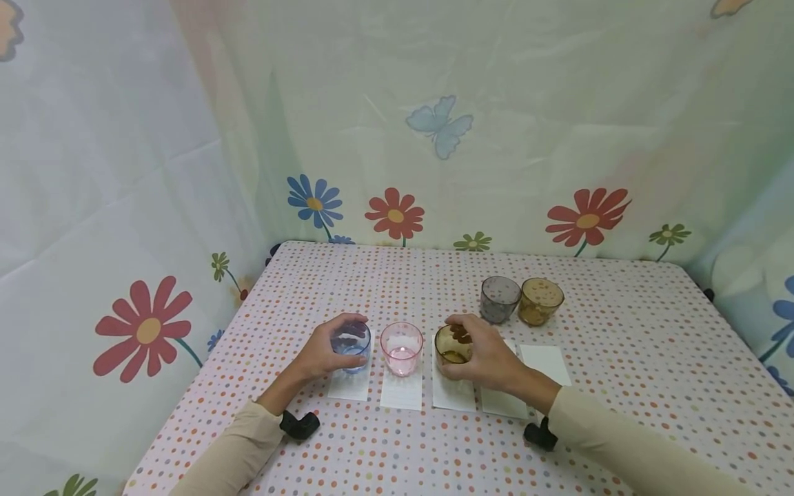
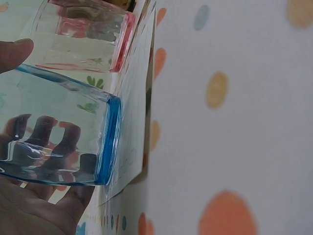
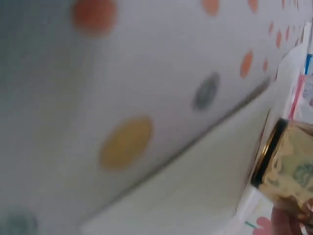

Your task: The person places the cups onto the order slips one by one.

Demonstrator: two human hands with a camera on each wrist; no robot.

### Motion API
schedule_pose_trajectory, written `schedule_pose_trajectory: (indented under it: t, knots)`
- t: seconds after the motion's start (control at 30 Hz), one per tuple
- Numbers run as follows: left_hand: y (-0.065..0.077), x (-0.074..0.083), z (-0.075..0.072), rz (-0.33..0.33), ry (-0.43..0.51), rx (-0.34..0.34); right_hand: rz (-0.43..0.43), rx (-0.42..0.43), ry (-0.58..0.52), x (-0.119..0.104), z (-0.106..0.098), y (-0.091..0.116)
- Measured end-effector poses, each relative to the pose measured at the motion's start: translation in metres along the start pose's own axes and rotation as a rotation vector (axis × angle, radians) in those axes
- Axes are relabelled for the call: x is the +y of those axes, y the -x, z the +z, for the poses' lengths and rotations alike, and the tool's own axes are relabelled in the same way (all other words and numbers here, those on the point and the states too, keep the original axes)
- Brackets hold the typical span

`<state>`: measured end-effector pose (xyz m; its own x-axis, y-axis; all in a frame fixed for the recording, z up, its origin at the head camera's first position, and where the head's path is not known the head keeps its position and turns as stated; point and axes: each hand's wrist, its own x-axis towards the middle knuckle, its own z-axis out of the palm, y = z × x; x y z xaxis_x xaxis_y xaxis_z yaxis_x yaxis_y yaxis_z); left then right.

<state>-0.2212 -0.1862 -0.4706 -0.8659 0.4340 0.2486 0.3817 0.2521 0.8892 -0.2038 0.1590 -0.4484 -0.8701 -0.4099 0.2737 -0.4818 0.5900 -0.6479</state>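
Observation:
On the left, my left hand (image 1: 324, 353) grips a light blue glass cup (image 1: 353, 350), thumb on its near side and fingers round the far side. In the left wrist view those fingers show through the clear wall of the blue cup (image 2: 93, 127), whose thick base is close over a white paper slip (image 2: 134, 122). My right hand (image 1: 490, 355) holds an amber glass cup (image 1: 451, 348) over another white slip (image 1: 454, 397). Between the hands, a pink glass cup (image 1: 402, 350) stands upright on its own slip (image 1: 401, 395). The right wrist view catches only part of the amber cup (image 3: 286, 161).
A grey glass cup (image 1: 500, 300) and a second amber cup (image 1: 541, 302) stand side by side behind the right hand. Two more white slips lie to the right, one partly under the right forearm (image 1: 505, 404), the other a slip farther right (image 1: 547, 363). A dotted cloth (image 1: 372, 455) covers the table.

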Motion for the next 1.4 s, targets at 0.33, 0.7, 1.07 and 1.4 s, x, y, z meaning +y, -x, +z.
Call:
schedule_pose_trajectory:
  t: [0.33, 0.7, 1.07, 1.4]
  knots:
    - [0.0, -0.001, -0.001, 0.014, -0.002, -0.003, -0.148, 0.091, -0.061, 0.007, -0.035, -0.013]
    - [-0.001, 0.002, -0.001, 0.018, -0.011, -0.004, 0.005, 0.128, 0.195, 0.031, -0.077, -0.035]
    - [0.0, -0.001, 0.0, 0.015, -0.006, -0.006, 0.231, -0.117, 0.382, 0.052, -0.101, -0.054]
    - [0.0, -0.001, 0.0, -0.006, -0.008, -0.003, 0.243, -0.151, 0.421, 0.066, -0.096, -0.056]
